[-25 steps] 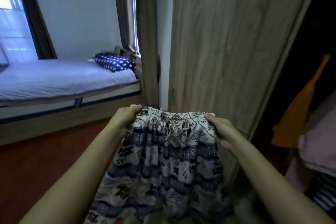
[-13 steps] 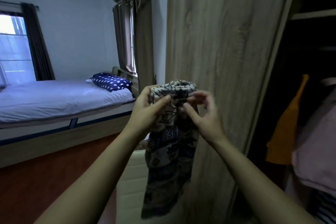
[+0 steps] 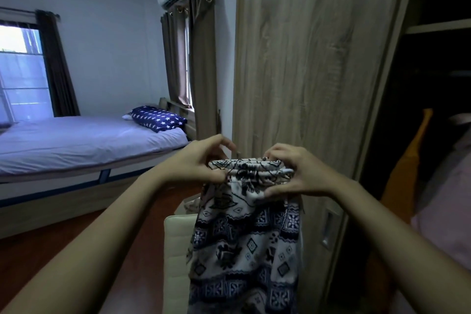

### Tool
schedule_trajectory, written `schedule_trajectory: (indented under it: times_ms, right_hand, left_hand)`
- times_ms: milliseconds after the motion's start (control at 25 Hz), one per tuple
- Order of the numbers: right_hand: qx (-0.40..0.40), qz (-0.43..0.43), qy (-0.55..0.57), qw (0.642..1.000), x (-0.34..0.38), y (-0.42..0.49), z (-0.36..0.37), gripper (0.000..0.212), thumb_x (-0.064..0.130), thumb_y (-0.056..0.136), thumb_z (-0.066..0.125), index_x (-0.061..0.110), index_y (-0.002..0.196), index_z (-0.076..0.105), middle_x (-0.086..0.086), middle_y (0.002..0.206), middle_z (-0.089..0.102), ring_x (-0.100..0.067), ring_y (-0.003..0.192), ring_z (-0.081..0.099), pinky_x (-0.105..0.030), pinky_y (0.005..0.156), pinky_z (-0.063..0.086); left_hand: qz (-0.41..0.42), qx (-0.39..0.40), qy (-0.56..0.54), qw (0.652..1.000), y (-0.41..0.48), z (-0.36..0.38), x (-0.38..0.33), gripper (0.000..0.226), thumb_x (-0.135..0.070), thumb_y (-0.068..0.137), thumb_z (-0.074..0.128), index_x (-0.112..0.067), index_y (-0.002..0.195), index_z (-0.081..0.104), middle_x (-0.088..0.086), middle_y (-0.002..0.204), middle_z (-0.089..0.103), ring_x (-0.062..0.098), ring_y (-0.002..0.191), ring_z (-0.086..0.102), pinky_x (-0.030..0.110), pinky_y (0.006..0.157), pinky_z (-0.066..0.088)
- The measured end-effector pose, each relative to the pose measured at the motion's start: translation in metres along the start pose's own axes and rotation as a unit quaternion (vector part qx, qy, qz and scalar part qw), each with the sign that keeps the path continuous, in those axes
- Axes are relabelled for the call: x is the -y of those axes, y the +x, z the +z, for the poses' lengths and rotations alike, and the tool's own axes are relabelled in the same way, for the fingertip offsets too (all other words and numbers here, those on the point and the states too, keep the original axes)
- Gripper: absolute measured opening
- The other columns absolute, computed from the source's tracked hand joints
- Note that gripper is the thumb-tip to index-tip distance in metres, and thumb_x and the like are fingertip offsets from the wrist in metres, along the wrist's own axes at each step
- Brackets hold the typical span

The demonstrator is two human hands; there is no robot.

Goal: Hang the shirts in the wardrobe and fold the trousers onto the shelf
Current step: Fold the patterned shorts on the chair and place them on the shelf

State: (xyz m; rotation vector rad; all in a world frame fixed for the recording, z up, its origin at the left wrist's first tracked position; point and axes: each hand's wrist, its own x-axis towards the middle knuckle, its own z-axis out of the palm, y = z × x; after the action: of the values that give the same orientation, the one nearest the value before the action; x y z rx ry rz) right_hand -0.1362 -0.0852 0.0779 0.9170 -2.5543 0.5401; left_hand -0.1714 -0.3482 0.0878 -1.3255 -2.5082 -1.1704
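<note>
Patterned navy-and-white trousers hang down in front of me, doubled lengthwise with the waistband bunched at the top. My left hand pinches the left end of the waistband. My right hand grips its right end, fingers wrapped over the folded layers. The wardrobe stands just behind, its wooden door closed on the left and its dark inside open on the right, with a shelf up high.
An orange garment and a pink one hang inside the wardrobe at right. A cream chair back stands below my hands with cloth on it. A bed with a star-patterned pillow lies at left.
A second ago I held the trousers spread wide by the waistband. I brought my hands together, folding them lengthwise, and my view rose. Since then the hands have spread slightly along the folded waistband.
</note>
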Motion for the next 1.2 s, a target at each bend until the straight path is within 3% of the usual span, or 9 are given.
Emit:
schedule_trajectory:
  times_ms: [120, 240, 400, 520, 640, 760, 880, 1000, 1200]
  right_hand:
    - [0.01, 0.021, 0.022, 0.999, 0.004, -0.009, 0.007, 0.047, 0.07, 0.066, 0.062, 0.027, 0.083, 0.058, 0.008, 0.097, 0.056, -0.007, 0.088, 0.056, -0.027, 0.074, 0.048]
    - [-0.06, 0.049, 0.111, 0.991, 0.005, -0.013, 0.021, 0.039, 0.052, 0.072, 0.069, 0.021, 0.083, 0.049, -0.002, 0.079, 0.059, -0.008, 0.069, 0.053, -0.033, 0.063, 0.044]
    - [-0.108, 0.078, 0.26, 0.957, 0.002, -0.02, 0.023, 0.042, 0.037, 0.071, 0.075, 0.028, 0.091, 0.038, -0.003, 0.09, 0.061, -0.015, 0.082, 0.059, -0.046, 0.074, 0.052]
    - [-0.169, 0.086, 0.246, 0.951, 0.0, -0.026, 0.029, 0.041, 0.035, 0.072, 0.071, 0.038, 0.098, 0.04, 0.001, 0.099, 0.062, -0.01, 0.091, 0.063, -0.033, 0.08, 0.052]
    - [-0.207, 0.129, 0.262, 0.934, -0.011, -0.039, 0.049, 0.064, 0.018, 0.074, 0.076, 0.039, 0.118, 0.035, 0.01, 0.113, 0.059, 0.003, 0.101, 0.06, -0.015, 0.086, 0.048]
    - [-0.115, 0.203, 0.286, 0.929, -0.034, -0.063, 0.09, 0.052, 0.02, 0.072, 0.078, 0.026, 0.118, 0.055, 0.012, 0.108, 0.065, 0.007, 0.098, 0.061, -0.022, 0.088, 0.051]
    - [-0.054, 0.248, 0.245, 0.936, -0.049, -0.096, 0.137, 0.024, 0.039, 0.077, 0.07, 0.036, 0.099, 0.061, 0.019, 0.098, 0.066, 0.016, 0.089, 0.06, -0.019, 0.081, 0.048]
    - [-0.076, 0.29, 0.217, 0.929, -0.06, -0.112, 0.155, 0.029, 0.005, 0.086, 0.062, 0.034, 0.09, 0.062, 0.021, 0.083, 0.067, 0.018, 0.078, 0.058, -0.011, 0.069, 0.045]
    - [0.003, 0.3, 0.144, 0.943, -0.066, -0.107, 0.18, 0.019, 0.006, 0.085, 0.062, 0.021, 0.097, 0.064, 0.0, 0.084, 0.068, -0.013, 0.076, 0.065, -0.013, 0.063, 0.047]
  left_hand:
    - [-0.013, 0.018, 0.154, 0.988, 0.003, 0.009, -0.004, 0.056, -0.035, 0.065, 0.063, -0.03, 0.119, 0.049, -0.003, 0.086, 0.064, 0.014, 0.078, 0.061, 0.026, 0.068, 0.048]
    - [0.025, -0.021, 0.366, 0.93, 0.01, 0.026, -0.013, 0.021, -0.034, 0.065, 0.041, -0.028, 0.083, 0.05, -0.001, 0.08, 0.061, 0.026, 0.077, 0.058, 0.035, 0.064, 0.048]
    - [0.038, 0.004, 0.304, 0.952, 0.015, 0.027, -0.014, 0.018, -0.043, 0.069, 0.034, -0.025, 0.066, 0.036, -0.002, 0.062, 0.046, 0.028, 0.066, 0.049, 0.039, 0.06, 0.044]
    - [0.025, -0.009, 0.362, 0.932, 0.022, 0.039, -0.017, 0.054, -0.076, 0.07, 0.036, -0.024, 0.078, 0.051, -0.005, 0.063, 0.053, 0.021, 0.067, 0.056, 0.034, 0.058, 0.045]
    - [0.058, -0.045, 0.352, 0.933, 0.039, 0.049, -0.023, 0.057, -0.077, 0.072, 0.041, -0.023, 0.077, 0.056, -0.002, 0.066, 0.058, 0.024, 0.072, 0.06, 0.034, 0.058, 0.046]
    - [0.074, -0.055, 0.249, 0.964, 0.039, 0.033, -0.036, 0.049, -0.073, 0.071, 0.044, -0.025, 0.067, 0.055, -0.005, 0.057, 0.053, 0.019, 0.058, 0.054, 0.035, 0.056, 0.044]
    - [0.046, -0.101, 0.18, 0.977, 0.02, -0.009, -0.037, 0.051, -0.063, 0.072, 0.055, -0.015, 0.085, 0.069, 0.007, 0.072, 0.068, 0.015, 0.067, 0.062, 0.036, 0.064, 0.047]
    - [-0.014, -0.103, 0.177, 0.979, -0.017, -0.044, -0.001, 0.048, -0.065, 0.071, 0.054, -0.023, 0.088, 0.069, -0.005, 0.074, 0.068, 0.0, 0.068, 0.056, 0.025, 0.065, 0.044]
    - [-0.156, -0.142, 0.178, 0.961, -0.098, -0.007, 0.111, 0.035, -0.05, 0.081, 0.058, -0.021, 0.099, 0.064, -0.014, 0.08, 0.065, 0.01, 0.077, 0.058, 0.017, 0.066, 0.039]
